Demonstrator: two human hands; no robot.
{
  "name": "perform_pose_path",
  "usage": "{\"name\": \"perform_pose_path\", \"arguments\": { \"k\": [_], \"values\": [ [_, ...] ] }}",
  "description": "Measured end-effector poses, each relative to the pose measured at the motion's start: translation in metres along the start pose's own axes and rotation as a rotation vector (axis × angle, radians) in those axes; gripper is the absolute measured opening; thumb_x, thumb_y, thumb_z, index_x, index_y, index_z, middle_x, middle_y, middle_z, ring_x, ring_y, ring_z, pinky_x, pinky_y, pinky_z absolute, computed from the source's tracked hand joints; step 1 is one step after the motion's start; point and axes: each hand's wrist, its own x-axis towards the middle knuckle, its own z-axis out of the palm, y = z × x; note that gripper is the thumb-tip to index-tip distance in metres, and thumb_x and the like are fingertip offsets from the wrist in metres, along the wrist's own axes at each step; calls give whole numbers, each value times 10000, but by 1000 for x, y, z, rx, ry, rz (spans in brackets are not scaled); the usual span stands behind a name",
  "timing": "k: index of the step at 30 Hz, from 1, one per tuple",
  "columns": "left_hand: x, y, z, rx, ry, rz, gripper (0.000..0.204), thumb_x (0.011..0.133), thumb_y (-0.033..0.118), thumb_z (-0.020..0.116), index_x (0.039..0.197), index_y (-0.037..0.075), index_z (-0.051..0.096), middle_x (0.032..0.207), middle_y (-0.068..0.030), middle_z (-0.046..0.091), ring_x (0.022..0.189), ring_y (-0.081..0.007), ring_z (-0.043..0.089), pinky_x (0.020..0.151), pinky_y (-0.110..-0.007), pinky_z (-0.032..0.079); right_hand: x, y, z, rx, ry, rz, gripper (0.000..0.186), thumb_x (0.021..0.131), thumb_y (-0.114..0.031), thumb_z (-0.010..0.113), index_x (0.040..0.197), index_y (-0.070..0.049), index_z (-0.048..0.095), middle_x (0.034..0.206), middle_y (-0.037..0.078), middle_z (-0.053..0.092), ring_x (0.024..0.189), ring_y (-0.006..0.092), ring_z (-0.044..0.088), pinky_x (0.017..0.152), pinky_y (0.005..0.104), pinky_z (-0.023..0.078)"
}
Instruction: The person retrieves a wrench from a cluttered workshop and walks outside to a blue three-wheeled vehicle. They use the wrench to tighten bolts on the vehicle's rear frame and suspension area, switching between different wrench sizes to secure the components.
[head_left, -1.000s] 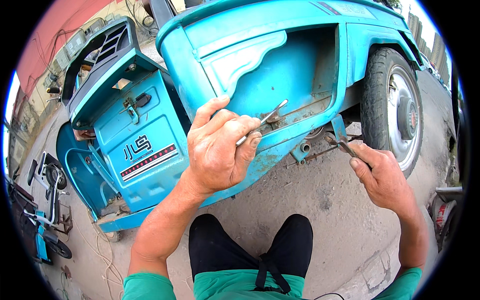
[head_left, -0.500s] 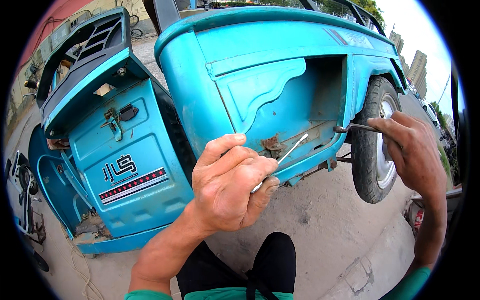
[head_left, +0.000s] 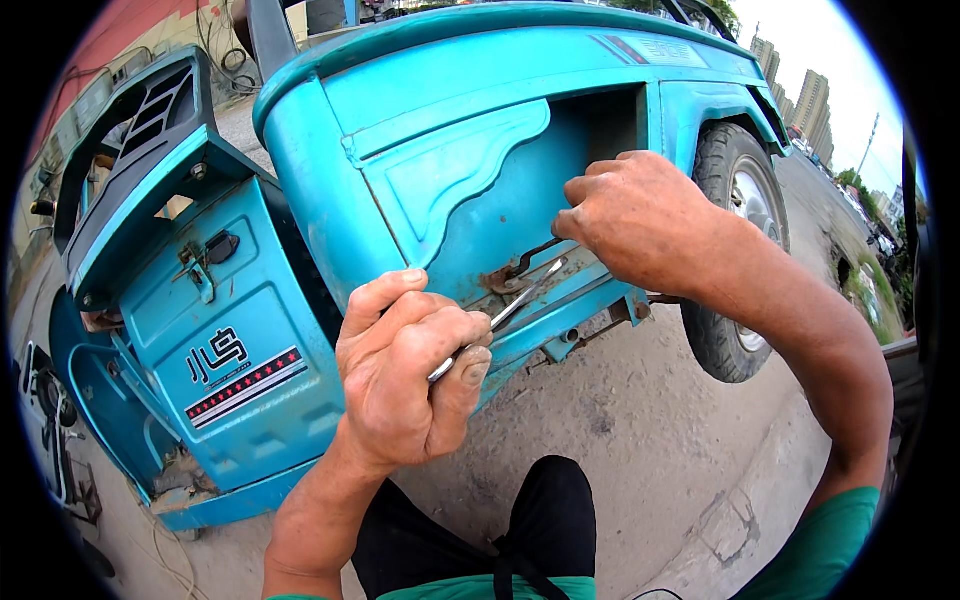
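Observation:
My left hand (head_left: pixel 410 375) is closed around a slim, shiny metal rod tool (head_left: pixel 520 300), whose free end points up and to the right toward the opening in the turquoise vehicle side panel (head_left: pixel 470 100). My right hand (head_left: pixel 640 215) is in front of the dark recess, its fingers curled around a dark, bent metal wrench (head_left: pixel 534 258). The wrench's lower end meets or overlaps a rusty bracket (head_left: pixel 495 280) on the recess floor; contact is hard to tell. The right fingertips are partly hidden behind the knuckles.
A black tyre (head_left: pixel 715 325) stands beside my right forearm. Below the panel runs a turquoise sill with brackets (head_left: pixel 565 340). The vehicle's turquoise front section (head_left: pixel 240 400) is at the left. My black-trousered legs (head_left: pixel 550 520) are over dusty ground, with a loose cord at lower left.
My right hand has swung left from beside the tyre to the recess, bringing the wrench to the rusty bracket. My left hand still holds the rod; the view has shifted slightly.

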Motion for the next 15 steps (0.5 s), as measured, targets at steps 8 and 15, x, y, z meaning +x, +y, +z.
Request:
{"name": "perform_pose_path", "arguments": {
  "k": [8,15],
  "values": [
    [-2,-2,0,-19,7,13,129,867,94,616,973,32,578,743,-66,682,659,-192,632,950,-422,422,-7,2,-9,117,-54,-65,131,871,-69,620,950,-81,724,814,97,702,718,212,692,664,343,567],
    [-3,-4,0,-12,9,7,117,957,161,549,993,50,556,672,-58,683,659,-169,630,985,-424,395,4,-6,-36,152,-379,4,192,840,-90,658,1019,-67,722,898,105,678,830,256,681,692,389,539]
  ]
}}
